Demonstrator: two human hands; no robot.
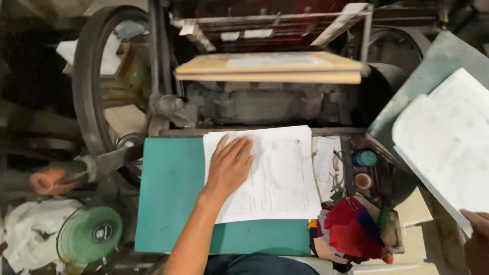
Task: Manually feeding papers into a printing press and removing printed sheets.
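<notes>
The printed sheet [277, 175] is lying on the green table [170, 196]; the left hand [229, 165] is pressing it flat, fingers spread. Right of it, the right hand [476, 239] is gripping a paper stack [448, 142], best kept level.

printed sheet [277, 173], flat on green board [170, 198]

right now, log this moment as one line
left hand: flat on printed sheets | sheets: on green board | right hand: holds white paper stack at its edge | press: behind board
</notes>
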